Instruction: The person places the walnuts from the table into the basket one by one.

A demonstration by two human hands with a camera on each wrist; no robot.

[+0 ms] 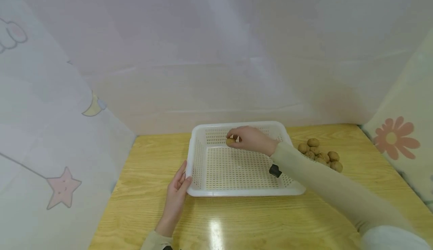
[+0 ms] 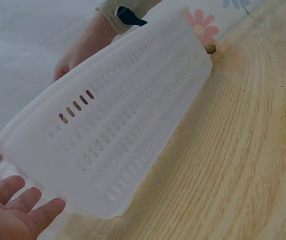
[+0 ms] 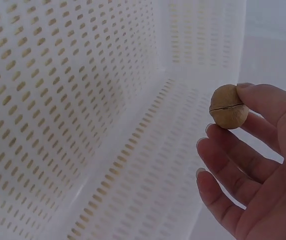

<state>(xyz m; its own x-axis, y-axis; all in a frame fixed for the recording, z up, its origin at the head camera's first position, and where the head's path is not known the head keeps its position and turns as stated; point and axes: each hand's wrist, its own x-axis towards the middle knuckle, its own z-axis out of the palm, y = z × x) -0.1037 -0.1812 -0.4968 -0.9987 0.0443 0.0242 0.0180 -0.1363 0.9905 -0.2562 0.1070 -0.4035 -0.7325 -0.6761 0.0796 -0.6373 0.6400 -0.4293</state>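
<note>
A white perforated plastic basket (image 1: 243,193) stands on the wooden table. Over its far left part, my right hand (image 1: 252,140) pinches one walnut (image 3: 228,107) between thumb and fingers; a dark seam crack runs across the shell. The other fingers of that hand spread loosely below the nut in the right wrist view. At the basket's left end my left hand (image 1: 177,186) holds the rim, thumb over the top and fingers against the outer wall (image 2: 108,150). The basket's floor shows no walnuts in the head view.
Several walnuts (image 1: 313,142) lie in a pile on the table right of the basket, partly behind my right sleeve (image 1: 324,186). A pale curtain wall (image 1: 216,73) rises behind the wooden table (image 1: 135,205), with printed sheets at both sides.
</note>
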